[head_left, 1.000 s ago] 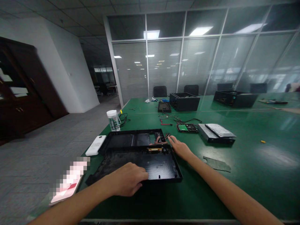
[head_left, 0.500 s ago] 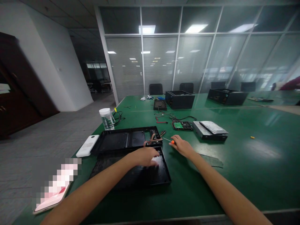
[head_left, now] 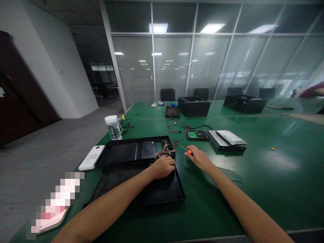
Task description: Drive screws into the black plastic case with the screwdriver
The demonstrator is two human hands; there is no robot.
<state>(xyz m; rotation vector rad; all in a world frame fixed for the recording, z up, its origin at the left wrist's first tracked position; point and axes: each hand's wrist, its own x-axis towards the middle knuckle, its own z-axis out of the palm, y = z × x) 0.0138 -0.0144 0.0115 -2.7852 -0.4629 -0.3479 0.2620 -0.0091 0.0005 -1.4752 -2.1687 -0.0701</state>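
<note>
My right hand [head_left: 198, 158] is closed around a screwdriver [head_left: 189, 152] with an orange handle, its thin shaft pointing left toward the cables. My left hand [head_left: 164, 166] is curled, fingers together, at the far right part of a black shallow casing half [head_left: 162, 190]. What its fingertips hold, if anything, is hidden. Just beyond it lies a second black casing half [head_left: 124, 151], touching or overlapping the nearer one. Striped ribbon cables [head_left: 165, 148] bunch at its right end, close to my left fingers.
A hard drive [head_left: 196, 135] with a green board and a silver-black drive unit [head_left: 227, 141] lie to the right. A water bottle [head_left: 113, 127], a white phone-like device [head_left: 91, 158] and a pink item [head_left: 53, 219] line the left edge. Black computer cases [head_left: 194, 106] stand farther back.
My left hand has gone from spread fingers over the nearer casing half to curled fingers by its far right edge. My right hand has shifted slightly right with the screwdriver.
</note>
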